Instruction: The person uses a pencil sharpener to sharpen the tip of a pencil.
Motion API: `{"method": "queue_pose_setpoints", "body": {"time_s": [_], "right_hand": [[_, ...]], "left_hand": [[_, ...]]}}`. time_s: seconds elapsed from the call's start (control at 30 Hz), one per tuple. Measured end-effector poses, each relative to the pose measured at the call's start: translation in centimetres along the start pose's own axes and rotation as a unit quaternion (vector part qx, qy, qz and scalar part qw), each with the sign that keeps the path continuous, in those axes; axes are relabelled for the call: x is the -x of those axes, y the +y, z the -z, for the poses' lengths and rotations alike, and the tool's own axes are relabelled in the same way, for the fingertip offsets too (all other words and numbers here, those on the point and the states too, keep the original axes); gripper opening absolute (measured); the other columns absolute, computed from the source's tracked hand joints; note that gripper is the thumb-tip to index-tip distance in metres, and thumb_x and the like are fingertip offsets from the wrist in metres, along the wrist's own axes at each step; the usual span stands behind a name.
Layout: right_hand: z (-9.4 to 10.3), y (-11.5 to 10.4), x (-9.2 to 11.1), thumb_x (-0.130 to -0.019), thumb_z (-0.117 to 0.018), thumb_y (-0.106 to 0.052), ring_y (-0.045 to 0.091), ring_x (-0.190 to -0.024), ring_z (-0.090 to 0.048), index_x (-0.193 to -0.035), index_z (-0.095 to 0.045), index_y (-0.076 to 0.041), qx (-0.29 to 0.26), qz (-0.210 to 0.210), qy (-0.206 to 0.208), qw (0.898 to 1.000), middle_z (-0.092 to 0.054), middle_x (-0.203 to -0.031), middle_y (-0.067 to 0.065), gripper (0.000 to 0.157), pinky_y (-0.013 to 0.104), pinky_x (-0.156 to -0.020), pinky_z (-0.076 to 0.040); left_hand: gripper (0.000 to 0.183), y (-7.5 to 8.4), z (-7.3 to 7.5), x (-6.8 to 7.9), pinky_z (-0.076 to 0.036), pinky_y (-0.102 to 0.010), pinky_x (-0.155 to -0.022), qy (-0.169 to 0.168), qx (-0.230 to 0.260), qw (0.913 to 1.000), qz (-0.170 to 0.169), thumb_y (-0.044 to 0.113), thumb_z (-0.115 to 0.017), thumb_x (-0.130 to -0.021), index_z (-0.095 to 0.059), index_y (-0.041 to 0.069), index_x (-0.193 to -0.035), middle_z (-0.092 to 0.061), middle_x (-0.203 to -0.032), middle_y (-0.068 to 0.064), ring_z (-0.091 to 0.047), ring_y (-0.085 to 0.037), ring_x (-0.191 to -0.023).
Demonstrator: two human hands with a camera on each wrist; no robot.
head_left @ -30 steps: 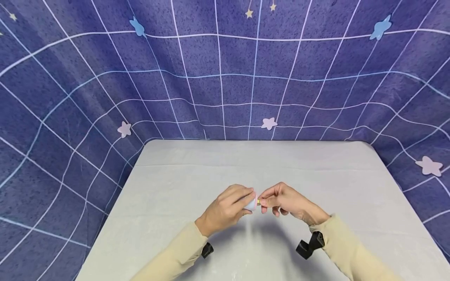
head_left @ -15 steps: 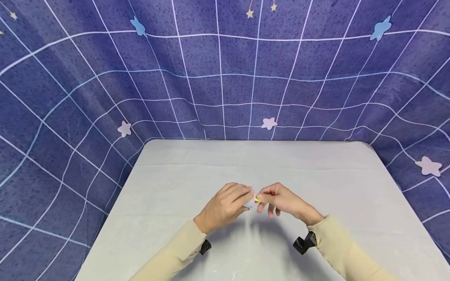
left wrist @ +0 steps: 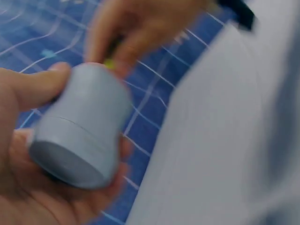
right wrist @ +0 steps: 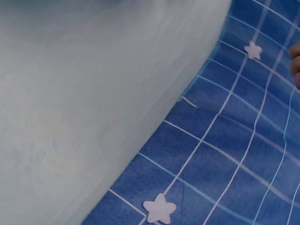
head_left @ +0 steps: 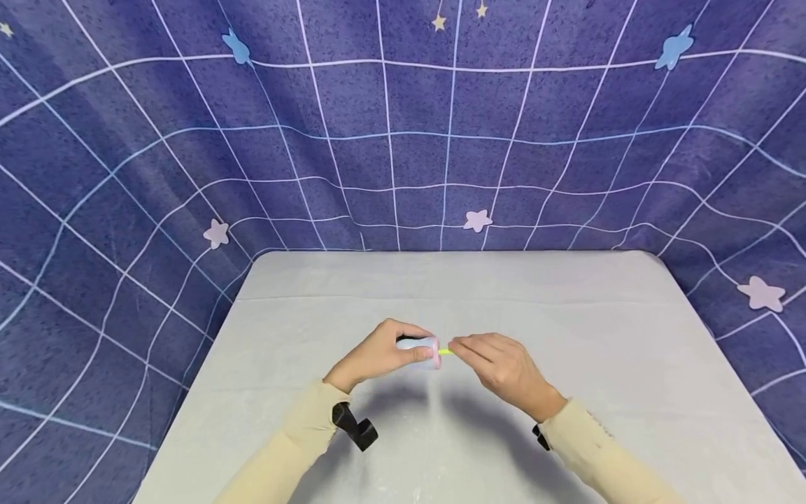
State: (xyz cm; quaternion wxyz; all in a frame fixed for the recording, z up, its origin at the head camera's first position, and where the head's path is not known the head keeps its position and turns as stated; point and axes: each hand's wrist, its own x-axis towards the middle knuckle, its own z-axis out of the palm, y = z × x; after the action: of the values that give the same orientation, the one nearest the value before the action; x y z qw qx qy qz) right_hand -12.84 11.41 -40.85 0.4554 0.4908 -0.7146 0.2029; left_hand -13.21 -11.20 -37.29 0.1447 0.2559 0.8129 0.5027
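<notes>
My left hand [head_left: 378,355] grips a light blue, waisted cylinder [head_left: 412,344] with a pink rim, held sideways above the table. In the left wrist view, its flat base faces the camera and a seam circles the body of the cylinder [left wrist: 84,122]. A thin yellow stick [head_left: 445,351] runs from the pink end to my right hand [head_left: 504,367], whose fingertips pinch it. Most of the stick is hidden by the fingers; how deep it sits in the cylinder cannot be seen. At the right edge of the right wrist view only a few fingers [right wrist: 295,65] show.
Below both hands lies a table with a white cover [head_left: 315,294]. A blue curtain [head_left: 415,161] with a grid and stars hangs behind it and along both sides. Each wrist carries a small black camera mount [head_left: 355,425].
My left hand has turned over, so its thumb now lies across the cylinder's near side. The cylinder has shifted left. My right hand has rolled back-up, still pinching the yellow stick.
</notes>
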Motion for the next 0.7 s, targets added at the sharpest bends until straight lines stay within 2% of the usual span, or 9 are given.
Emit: {"method": "queue_pose_setpoints", "body": {"time_s": [0.13, 0.2, 0.3, 0.37, 0.43, 0.53, 0.57, 0.63, 0.7], "right_hand": [[-0.3, -0.2, 0.0, -0.091, -0.046, -0.004, 0.014, -0.072, -0.062, -0.095, -0.068, -0.001, -0.007, 0.033, 0.012, 0.999, -0.067, -0.088, 0.005, 0.022, 0.024, -0.066, -0.051], [-0.5, -0.3, 0.1, -0.092, -0.047, -0.006, 0.013, -0.07, -0.062, -0.093, -0.068, -0.002, -0.024, 0.019, 0.012, 0.999, -0.067, -0.085, 0.004, 0.022, 0.023, -0.063, -0.051], [-0.7, -0.5, 0.4, -0.09, -0.052, -0.01, 0.007, -0.059, -0.058, -0.092, -0.068, -0.004, -0.09, -0.072, -0.016, 0.993, -0.067, -0.078, 0.001, 0.017, 0.018, -0.054, -0.048], [-0.4, -0.7, -0.1, -0.086, -0.057, -0.006, 0.005, -0.054, -0.055, -0.091, -0.067, -0.003, -0.183, -0.187, -0.06, 0.963, -0.066, -0.073, 0.003, 0.012, 0.018, -0.05, -0.047], [0.0, -0.5, -0.5, -0.084, -0.06, -0.006, 0.004, -0.05, -0.051, -0.091, -0.067, -0.002, -0.312, -0.329, -0.122, 0.883, -0.065, -0.07, 0.003, 0.011, 0.018, -0.045, -0.044], [0.5, 0.3, -1.0, -0.085, -0.058, -0.006, 0.006, -0.048, -0.05, -0.09, -0.065, 0.004, -0.465, -0.492, -0.199, 0.709, -0.063, -0.066, 0.004, 0.013, 0.021, -0.042, -0.042], [0.5, 0.8, -0.7, -0.087, -0.057, -0.009, 0.007, -0.047, -0.049, -0.091, -0.064, 0.004, -0.495, -0.522, -0.224, 0.657, -0.063, -0.067, 0.004, 0.016, 0.021, -0.041, -0.041], [0.7, 1.3, -0.5, -0.088, -0.056, -0.013, 0.006, -0.046, -0.047, -0.091, -0.063, 0.005, -0.539, -0.539, -0.254, 0.595, -0.061, -0.065, 0.001, 0.019, 0.019, -0.042, -0.039], [0.8, 1.6, -0.5, -0.087, -0.056, -0.014, 0.005, -0.047, -0.048, -0.089, -0.063, 0.004, -0.562, -0.542, -0.268, 0.564, -0.06, -0.065, 0.0, 0.018, 0.018, -0.043, -0.04]], "left_hand": [[0.023, 0.0, 0.6, 0.1, -0.049, -0.029, -0.074, -0.042, 0.077, 0.9957, 0.03, 0.014, -0.065, -0.082, -0.067, 0.001, -0.1, -0.067, -0.095, -0.012, -0.061, -0.016, -0.086], [0.025, 0.1, 0.4, 0.1, -0.05, -0.027, -0.072, -0.031, 0.062, 0.9972, 0.03, 0.017, -0.07, -0.078, -0.068, 0.002, -0.099, -0.068, -0.093, -0.01, -0.061, -0.013, -0.083], [0.036, 0.5, -0.4, 0.2, -0.049, -0.024, -0.07, 0.028, -0.03, 0.999, -0.016, 0.022, -0.076, -0.071, -0.068, 0.003, -0.101, -0.067, -0.094, -0.007, -0.061, -0.01, -0.082], [0.042, 0.5, -1.2, 0.2, -0.049, -0.022, -0.073, 0.08, -0.137, 0.9824, -0.099, 0.022, -0.078, -0.068, -0.066, 0.003, -0.103, -0.066, -0.098, -0.005, -0.06, -0.011, -0.086], [0.046, 0.3, -1.7, 0.2, -0.047, -0.023, -0.08, 0.125, -0.254, 0.9371, -0.204, 0.021, -0.078, -0.067, -0.064, 0.0, -0.106, -0.064, -0.102, -0.008, -0.058, -0.015, -0.09], [0.045, -0.3, -2.0, 0.2, -0.042, -0.027, -0.091, 0.161, -0.373, 0.8452, -0.348, 0.019, -0.075, -0.068, -0.063, -0.002, -0.105, -0.062, -0.106, -0.01, -0.057, -0.019, -0.097], [0.044, -0.4, -2.1, 0.2, -0.042, -0.028, -0.091, 0.161, -0.395, 0.8218, -0.377, 0.02, -0.074, -0.069, -0.063, -0.002, -0.105, -0.062, -0.106, -0.011, -0.057, -0.02, -0.097], [0.041, -0.6, -2.2, 0.2, -0.042, -0.029, -0.091, 0.161, -0.423, 0.7857, -0.421, 0.02, -0.072, -0.071, -0.063, -0.002, -0.105, -0.062, -0.105, -0.011, -0.058, -0.021, -0.096], [0.038, -0.7, -2.3, 0.2, -0.043, -0.03, -0.091, 0.166, -0.445, 0.7586, -0.446, 0.019, -0.069, -0.074, -0.063, -0.002, -0.105, -0.063, -0.106, -0.011, -0.058, -0.021, -0.096]]}}
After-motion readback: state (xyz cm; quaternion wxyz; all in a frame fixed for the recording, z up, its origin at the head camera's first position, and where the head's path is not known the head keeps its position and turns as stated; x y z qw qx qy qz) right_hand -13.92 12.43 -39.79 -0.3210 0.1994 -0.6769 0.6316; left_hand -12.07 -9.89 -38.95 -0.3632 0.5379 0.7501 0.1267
